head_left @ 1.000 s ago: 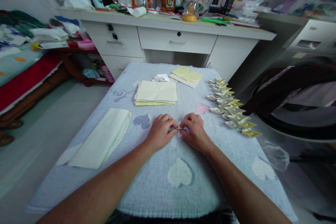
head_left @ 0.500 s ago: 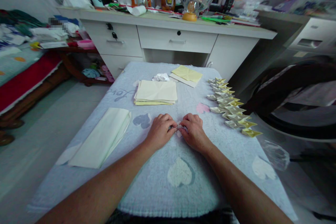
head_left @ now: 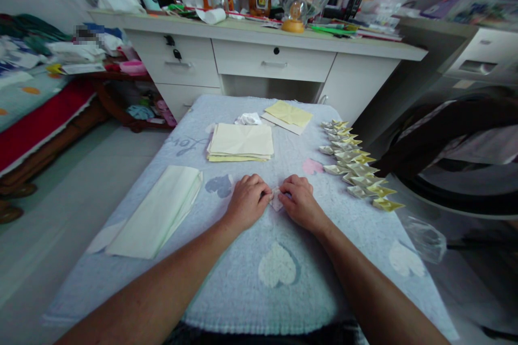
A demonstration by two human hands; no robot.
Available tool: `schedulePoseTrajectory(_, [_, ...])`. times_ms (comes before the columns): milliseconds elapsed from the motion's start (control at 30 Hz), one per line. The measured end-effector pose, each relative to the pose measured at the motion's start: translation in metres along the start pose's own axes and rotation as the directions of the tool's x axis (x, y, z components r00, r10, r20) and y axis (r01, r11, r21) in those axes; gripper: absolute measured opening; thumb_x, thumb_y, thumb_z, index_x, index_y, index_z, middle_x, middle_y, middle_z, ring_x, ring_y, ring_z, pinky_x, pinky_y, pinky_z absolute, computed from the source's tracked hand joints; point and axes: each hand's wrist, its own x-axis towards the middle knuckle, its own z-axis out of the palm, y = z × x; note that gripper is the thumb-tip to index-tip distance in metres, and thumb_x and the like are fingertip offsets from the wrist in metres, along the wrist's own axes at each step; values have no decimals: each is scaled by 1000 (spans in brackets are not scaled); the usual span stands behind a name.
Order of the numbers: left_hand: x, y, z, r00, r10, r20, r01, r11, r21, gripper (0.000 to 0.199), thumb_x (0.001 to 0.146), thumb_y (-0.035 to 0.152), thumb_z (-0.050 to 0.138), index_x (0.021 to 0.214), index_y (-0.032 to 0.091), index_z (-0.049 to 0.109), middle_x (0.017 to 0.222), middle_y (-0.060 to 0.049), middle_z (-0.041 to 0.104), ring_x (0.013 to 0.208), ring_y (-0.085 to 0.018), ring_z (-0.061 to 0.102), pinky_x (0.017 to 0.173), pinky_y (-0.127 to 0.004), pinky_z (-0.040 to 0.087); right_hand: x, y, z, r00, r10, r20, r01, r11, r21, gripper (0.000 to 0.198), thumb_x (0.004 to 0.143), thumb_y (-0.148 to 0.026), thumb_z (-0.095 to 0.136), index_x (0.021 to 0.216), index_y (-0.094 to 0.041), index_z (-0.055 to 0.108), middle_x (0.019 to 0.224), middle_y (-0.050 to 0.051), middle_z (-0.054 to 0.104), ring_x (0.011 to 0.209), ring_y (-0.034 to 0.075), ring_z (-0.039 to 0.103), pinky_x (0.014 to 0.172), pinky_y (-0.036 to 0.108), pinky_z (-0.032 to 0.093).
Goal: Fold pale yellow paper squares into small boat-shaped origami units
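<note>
Between my fingertips, at the middle of the cloth-covered table (head_left: 226,275), is a small folded piece of pale paper (head_left: 277,200). My left hand (head_left: 250,199) pinches its left side, thumb and fingers together. On its right side my right hand (head_left: 300,202) grips it the same way, its fingers partly hiding the paper. To the right stand several small folded paper boats (head_left: 359,168), white and yellow, in a slanting row. Beyond my hands lies a stack of cream and yellow paper sheets (head_left: 242,141).
At the left lies a long folded white sheet (head_left: 156,215). Farther back are a crumpled white paper (head_left: 248,118) and yellow and white sheets (head_left: 288,114). A cluttered desk (head_left: 259,32) stands behind the table, with a washing machine (head_left: 479,64) at right and a bed (head_left: 40,97) at left.
My fingers have moved slightly apart on the small paper, and more of it shows between them. Everything else stays in place.
</note>
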Motion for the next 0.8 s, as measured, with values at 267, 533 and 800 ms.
schedulePoseTrajectory(267, [1,-1,0,1000,-5,5,5,1000,28,12,86,26,59,78,20,66,87,-4,59,90,-21,53,82,-35,40,-1,5,1,995,79,-61,-81,996,-41,15,86,-27,58,76,-19,66,94,5,57,93,20,46,82,33,31])
schedulePoseTrajectory(533, [-1,5,0,998,-65,-5,65,989,130,14,87,29,58,78,20,64,89,-5,59,91,-22,51,81,-36,39,-1,6,5,986,131,-105,-142,985,-103,19,84,-33,62,72,-19,66,93,5,56,92,22,44,78,34,30])
schedulePoseTrajectory(800, [-2,8,2,997,-77,-19,79,972,222,14,88,31,58,81,21,63,92,-6,58,92,-24,48,77,-38,36,-2,5,7,985,119,-125,-134,983,-128,21,86,-33,61,71,-19,63,94,6,56,94,23,44,78,35,30])
